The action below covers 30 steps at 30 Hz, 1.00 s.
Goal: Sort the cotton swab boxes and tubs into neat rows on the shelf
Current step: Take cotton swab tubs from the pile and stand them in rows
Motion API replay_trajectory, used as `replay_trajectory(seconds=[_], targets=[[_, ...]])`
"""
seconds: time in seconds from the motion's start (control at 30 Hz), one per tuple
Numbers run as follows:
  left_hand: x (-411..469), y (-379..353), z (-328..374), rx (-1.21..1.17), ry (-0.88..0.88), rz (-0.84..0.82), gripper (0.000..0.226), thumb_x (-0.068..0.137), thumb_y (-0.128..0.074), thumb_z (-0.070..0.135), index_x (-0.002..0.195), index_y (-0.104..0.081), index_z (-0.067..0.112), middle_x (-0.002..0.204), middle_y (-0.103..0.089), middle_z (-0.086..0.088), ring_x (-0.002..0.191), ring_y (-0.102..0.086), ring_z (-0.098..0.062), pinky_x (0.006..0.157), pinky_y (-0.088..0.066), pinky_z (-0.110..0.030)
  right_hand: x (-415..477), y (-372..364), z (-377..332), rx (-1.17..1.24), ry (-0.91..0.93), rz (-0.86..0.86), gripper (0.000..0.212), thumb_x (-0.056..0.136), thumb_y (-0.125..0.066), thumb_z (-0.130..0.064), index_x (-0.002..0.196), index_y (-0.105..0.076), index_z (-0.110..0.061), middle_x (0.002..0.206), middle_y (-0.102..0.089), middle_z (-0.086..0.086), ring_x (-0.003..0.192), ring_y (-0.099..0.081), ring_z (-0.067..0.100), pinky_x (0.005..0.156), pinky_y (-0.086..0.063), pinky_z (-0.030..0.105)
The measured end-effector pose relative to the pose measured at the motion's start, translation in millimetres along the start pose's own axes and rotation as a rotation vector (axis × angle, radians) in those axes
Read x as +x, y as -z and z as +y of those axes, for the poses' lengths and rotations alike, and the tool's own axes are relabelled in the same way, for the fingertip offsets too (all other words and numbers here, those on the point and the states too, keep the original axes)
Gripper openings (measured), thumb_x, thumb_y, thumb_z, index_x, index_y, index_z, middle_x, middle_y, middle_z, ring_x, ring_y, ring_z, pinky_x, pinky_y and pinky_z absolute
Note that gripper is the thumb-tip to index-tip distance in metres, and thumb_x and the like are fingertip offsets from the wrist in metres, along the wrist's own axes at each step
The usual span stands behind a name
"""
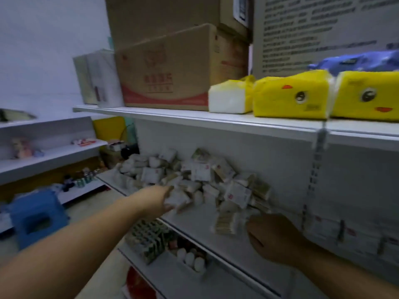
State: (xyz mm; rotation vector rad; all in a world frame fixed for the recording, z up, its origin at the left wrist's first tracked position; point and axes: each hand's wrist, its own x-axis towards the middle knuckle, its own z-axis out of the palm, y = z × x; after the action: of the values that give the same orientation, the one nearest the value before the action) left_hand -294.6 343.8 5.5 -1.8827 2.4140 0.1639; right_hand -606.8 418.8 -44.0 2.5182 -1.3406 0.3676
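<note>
Reaches with the left hand (158, 199) across the middle shelf (194, 223) and grips a white pack (180, 199) at the near edge of the pile (194, 175), thumb above, fingers curled beneath. Holds the right hand (274, 236) low over the same shelf, back to the camera, just beside a tan pack (226, 223) lying at the right end of the heap. Cannot tell through the blur whether those fingers touch, pinch or merely hover by it.

Shows the pile heaped against the back panel, white and tan swab packs tilted every way. Shows on the top shelf (259, 124) a cardboard box (168, 70) next to a white tissue pack (228, 98) and two yellow tissue packs (291, 93) printed with cartoon eyes, with a hanging strip (319, 152) dangling from the shelf's front edge. Takes in, on the lower shelf (164, 275), small boxes (146, 240) in rows and white-capped bottles (190, 257) just beside them. Catches a blue stool (36, 216) on the floor at far left, well apart from both hands.
</note>
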Motion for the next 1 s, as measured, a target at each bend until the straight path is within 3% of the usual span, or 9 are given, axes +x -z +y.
replay_trajectory(seconds=[0.1, 0.27, 0.47, 0.57, 0.7, 0.9, 1.0], targets=[[-14, 5, -84, -0.037, 0.068, 0.019, 0.068, 0.095, -0.042, 0.052, 0.150, -0.013, 0.027, 0.159, -0.009, -0.004, 0.145, -0.015, -0.023, 0.113, -0.027, -0.038, 73, -3, -31, 0.047, -0.044, -0.019, 0.024, 0.088, -0.037, -0.036, 0.087, -0.057, -0.022, 0.100, -0.055, -0.005, 0.092, -0.057, 0.018, 0.073, -0.045, 0.032], [-23, 0, -191, -0.048, 0.118, 0.158, 0.069, 0.093, -0.039, 0.057, 0.150, -0.015, 0.025, 0.159, -0.011, 0.000, 0.146, -0.004, -0.018, 0.116, -0.015, -0.038, 197, -7, -93, 0.032, -0.060, -0.061, 0.045, 0.089, -0.044, -0.039, 0.134, -0.044, -0.034, 0.146, -0.035, 0.002, 0.127, -0.041, 0.024, 0.102, -0.036, 0.028], [-14, 1, -276, -0.053, 0.143, 0.174, 0.070, 0.092, -0.038, 0.060, 0.150, -0.016, 0.027, 0.159, -0.012, 0.000, 0.146, -0.005, -0.018, 0.116, -0.014, -0.039, 302, -32, -144, 0.073, -0.103, -0.159, 0.055, 0.088, -0.046, -0.036, 0.141, -0.034, -0.028, 0.150, -0.027, 0.004, 0.127, -0.037, 0.030, 0.102, -0.039, 0.036], [1, 1, -304, -0.075, 0.134, 0.178, 0.069, 0.092, -0.039, 0.059, 0.149, -0.017, 0.027, 0.158, -0.013, 0.001, 0.146, -0.005, -0.016, 0.116, -0.014, -0.037, 336, -56, -149, 0.051, -0.060, -0.185, 0.060, 0.090, -0.045, -0.039, 0.146, -0.027, -0.030, 0.159, -0.007, -0.001, 0.144, -0.012, 0.023, 0.114, -0.024, 0.041], [37, -9, -335, -0.133, 0.142, 0.149, 0.067, 0.093, -0.042, 0.055, 0.149, -0.019, 0.026, 0.158, -0.014, 0.002, 0.146, -0.003, -0.015, 0.116, -0.014, -0.035, 376, -83, -139, 0.063, -0.062, -0.224, 0.064, 0.091, -0.046, -0.041, 0.148, -0.021, -0.028, 0.159, 0.001, 0.002, 0.146, -0.002, 0.022, 0.117, -0.015, 0.038], [101, -17, -367, -0.096, 0.164, 0.073, 0.068, 0.092, -0.048, 0.049, 0.149, -0.019, 0.028, 0.158, -0.016, 0.000, 0.145, -0.010, -0.017, 0.116, -0.017, -0.034, 452, -109, -118, 0.080, 0.012, -0.123, 0.058, 0.092, -0.049, -0.034, 0.144, -0.031, -0.015, 0.156, -0.017, 0.012, 0.143, -0.017, 0.024, 0.113, -0.018, 0.033], [132, -6, -387, -0.099, 0.179, 0.047, 0.069, 0.091, -0.052, 0.045, 0.149, -0.021, 0.025, 0.155, -0.024, -0.001, 0.140, -0.027, -0.018, 0.111, -0.027, -0.031, 491, -118, -114, 0.086, 0.046, -0.086, 0.057, 0.092, -0.050, -0.033, 0.143, -0.035, -0.015, 0.155, -0.023, 0.011, 0.142, -0.021, 0.023, 0.113, -0.019, 0.033]])
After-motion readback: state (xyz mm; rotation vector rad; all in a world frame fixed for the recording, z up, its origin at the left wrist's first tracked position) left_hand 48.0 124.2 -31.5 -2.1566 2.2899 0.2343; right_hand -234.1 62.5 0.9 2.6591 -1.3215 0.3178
